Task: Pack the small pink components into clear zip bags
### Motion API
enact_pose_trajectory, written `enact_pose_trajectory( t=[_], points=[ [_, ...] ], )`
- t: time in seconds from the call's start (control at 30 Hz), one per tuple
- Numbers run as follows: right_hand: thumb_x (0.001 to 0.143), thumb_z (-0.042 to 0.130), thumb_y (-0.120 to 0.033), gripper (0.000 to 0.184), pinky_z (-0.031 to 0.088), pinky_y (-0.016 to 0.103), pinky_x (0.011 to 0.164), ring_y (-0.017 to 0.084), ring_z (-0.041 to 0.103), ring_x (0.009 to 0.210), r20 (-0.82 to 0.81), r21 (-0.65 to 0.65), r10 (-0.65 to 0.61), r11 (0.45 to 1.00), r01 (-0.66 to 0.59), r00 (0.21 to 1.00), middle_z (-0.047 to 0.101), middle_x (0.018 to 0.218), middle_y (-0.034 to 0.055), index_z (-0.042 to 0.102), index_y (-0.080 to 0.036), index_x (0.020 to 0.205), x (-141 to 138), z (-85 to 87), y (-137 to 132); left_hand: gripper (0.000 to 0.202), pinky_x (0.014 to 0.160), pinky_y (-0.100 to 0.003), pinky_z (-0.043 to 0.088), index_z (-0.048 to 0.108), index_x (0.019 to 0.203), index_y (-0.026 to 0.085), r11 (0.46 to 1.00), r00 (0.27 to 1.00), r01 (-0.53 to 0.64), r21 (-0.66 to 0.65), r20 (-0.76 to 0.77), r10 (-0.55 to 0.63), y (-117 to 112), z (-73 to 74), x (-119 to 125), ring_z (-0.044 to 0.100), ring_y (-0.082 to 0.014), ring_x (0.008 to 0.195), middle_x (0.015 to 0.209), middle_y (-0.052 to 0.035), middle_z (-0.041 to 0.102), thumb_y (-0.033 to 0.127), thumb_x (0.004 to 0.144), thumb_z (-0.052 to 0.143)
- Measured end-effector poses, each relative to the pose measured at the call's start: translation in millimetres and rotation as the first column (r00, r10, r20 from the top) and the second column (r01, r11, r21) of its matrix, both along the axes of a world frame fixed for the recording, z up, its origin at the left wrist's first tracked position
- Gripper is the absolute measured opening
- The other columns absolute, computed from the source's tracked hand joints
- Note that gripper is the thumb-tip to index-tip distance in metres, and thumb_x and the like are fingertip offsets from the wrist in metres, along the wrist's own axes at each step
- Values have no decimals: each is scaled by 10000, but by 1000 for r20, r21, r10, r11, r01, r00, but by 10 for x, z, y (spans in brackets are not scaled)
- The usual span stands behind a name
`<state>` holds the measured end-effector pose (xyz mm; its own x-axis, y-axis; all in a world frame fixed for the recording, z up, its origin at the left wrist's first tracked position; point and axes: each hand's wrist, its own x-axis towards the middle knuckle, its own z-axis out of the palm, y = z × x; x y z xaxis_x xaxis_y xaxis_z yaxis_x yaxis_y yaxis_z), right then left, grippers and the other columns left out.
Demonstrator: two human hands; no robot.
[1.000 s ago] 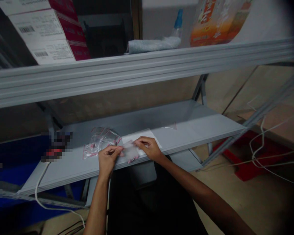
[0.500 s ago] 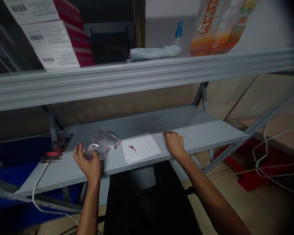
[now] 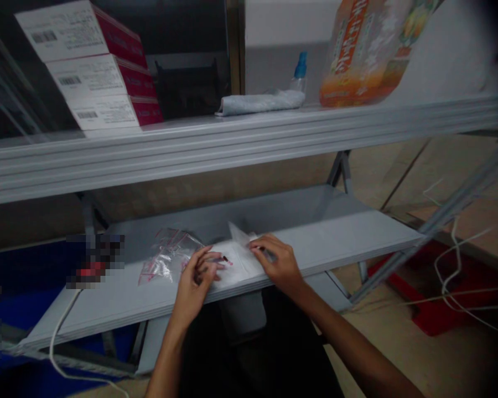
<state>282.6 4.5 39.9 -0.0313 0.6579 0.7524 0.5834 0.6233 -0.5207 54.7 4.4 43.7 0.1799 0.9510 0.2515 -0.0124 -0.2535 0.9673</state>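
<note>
Touching red piece (image 3: 226,260), left hand (image 3: 196,283); right hand (image 3: 280,266) on white sheet (image 3: 241,264).

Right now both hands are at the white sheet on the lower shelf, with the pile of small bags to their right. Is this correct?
No: the head view shows the pile of small bags left of the left hand and right hand, both at the white sheet on the lower shelf.

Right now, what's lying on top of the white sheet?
A small red piece lies on the white sheet, beside the left hand. The right hand covers its right edge; anything beneath either hand is hidden.
</note>
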Motion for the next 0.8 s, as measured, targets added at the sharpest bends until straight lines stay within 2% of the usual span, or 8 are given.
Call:
enact_pose_trajectory(
  t=[0.07,0.1,0.2,0.3,0.43,0.53,0.67,0.8],
  points=[
    [927,543,-147,169,517,353,809,196,640,856,-1,79,167,983,-166,986,734,887,49,703,-198,945,-251,-18,-125,505,733,-326,552,566,1281,199,960,959,212,-185,226,-169,-14,-13,67,684,-207,848,1146,-130,665,435,844,659],
    [921,542,-131,188,523,352,789,195,633,852,17,115,237,965,-237,971,736,886,43,707,-210,962,-357,-40,-172,496,720,-299,552,592,1242,182,937,935,257,-236,307,-179,-5,-26,68,684,-187,810,1079,-117,685,422,821,695],
    [905,538,-105,268,539,361,778,196,623,882,34,135,330,934,-331,943,738,940,35,702,-246,1064,-537,-130,-224,394,619,-162,504,672,980,156,940,902,167,-297,430,-24,91,-83,-62,641,-95,654,796,-17,689,232,643,862],
    [909,505,-105,350,527,412,879,208,613,1010,35,75,254,964,-256,967,707,1087,62,652,-241,1196,-529,-221,-157,321,607,-134,495,644,811,159,956,857,25,-294,499,131,235,-149,-289,613,-64,593,670,37,642,132,589,875],
    [916,523,-157,414,446,479,1019,261,496,1258,303,-19,111,994,-110,947,545,1382,128,581,-216,1322,-424,-337,-18,257,752,-232,550,632,747,153,963,847,7,-270,513,138,335,-223,-474,675,-134,723,682,10,652,166,623,856],
    [945,521,-234,424,382,501,1084,287,369,1386,484,-60,92,996,-72,870,419,1501,136,543,-209,1367,-395,-416,27,233,684,-190,535,646,750,147,966,868,25,-258,486,107,317,-232,-473,654,-108,677,701,5,658,181,638,848],
    [988,447,-244,401,342,477,1129,252,354,1409,532,-82,82,996,-45,843,493,1453,109,529,-198,1377,-414,-489,35,274,555,-163,506,641,728,150,967,908,-1,-254,406,108,256,-193,-430,615,-82,551,629,38,626,176,588,875],
    [987,455,-244,402,357,477,1127,241,392,1388,509,-94,103,994,-64,854,558,1393,107,524,-181,1377,-420,-516,57,272,524,-208,514,674,754,147,967,952,-18,-253,291,94,227,-190,-402,637,-124,523,617,6,672,225,591,878]
  ],
)
